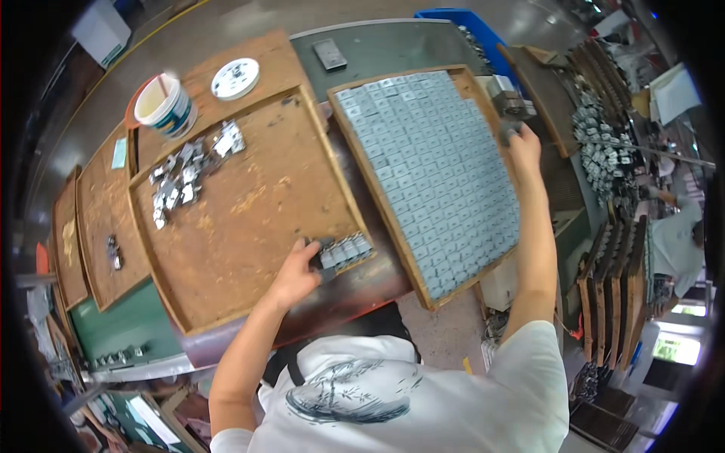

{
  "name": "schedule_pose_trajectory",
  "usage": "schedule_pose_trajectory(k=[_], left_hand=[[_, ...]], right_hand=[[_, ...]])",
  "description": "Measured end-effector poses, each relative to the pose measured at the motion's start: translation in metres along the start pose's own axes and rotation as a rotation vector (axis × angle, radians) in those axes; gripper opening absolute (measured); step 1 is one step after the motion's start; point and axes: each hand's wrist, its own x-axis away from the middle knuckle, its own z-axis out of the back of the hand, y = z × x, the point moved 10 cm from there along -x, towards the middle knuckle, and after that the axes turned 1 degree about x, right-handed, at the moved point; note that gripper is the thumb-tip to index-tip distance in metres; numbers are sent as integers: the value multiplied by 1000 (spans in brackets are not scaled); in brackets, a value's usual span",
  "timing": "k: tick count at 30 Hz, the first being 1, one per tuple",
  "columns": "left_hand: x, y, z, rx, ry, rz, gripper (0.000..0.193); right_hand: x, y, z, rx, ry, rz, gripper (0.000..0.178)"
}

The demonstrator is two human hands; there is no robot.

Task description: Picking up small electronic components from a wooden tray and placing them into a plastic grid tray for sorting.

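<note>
My left hand [297, 275], with dark coverings on its fingertips, is closed on the end of a short row of small silvery metal pieces [347, 251]. That row lies over the near right corner of a shallow wooden tray [249, 315]. Out at the far right, my right hand [522, 147] is closed beside the edge of a second wooden tray [396, 245]. Its fingertips are dark and blurred, so anything between them cannot be made out. Close rows of small square metal pieces [430, 174] fill most of that second tray. Small grey blocks [516, 104] sit just beyond my right fingers.
Loose metal pieces [181, 177] are heaped in the left tray. Behind it stand a white bucket [165, 109] and a round white lid [235, 78]. A grey metal block [329, 55] lies at the back. Stacked wooden trays [612, 291] and another person [676, 241] are at right.
</note>
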Motion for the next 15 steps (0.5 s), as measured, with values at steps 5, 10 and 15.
schedule_pose_trajectory(k=[5, 10, 15], left_hand=[[1, -23, -7, 56, -21, 107, 58], [21, -17, 11, 4, 149, 2, 61], [31, 2, 20, -94, 189, -63, 74]], right_hand=[[-84, 6, -29, 442, 45, 167, 40], [-141, 26, -120, 980, -194, 31, 60], [-202, 84, -69, 700, -158, 82, 64]])
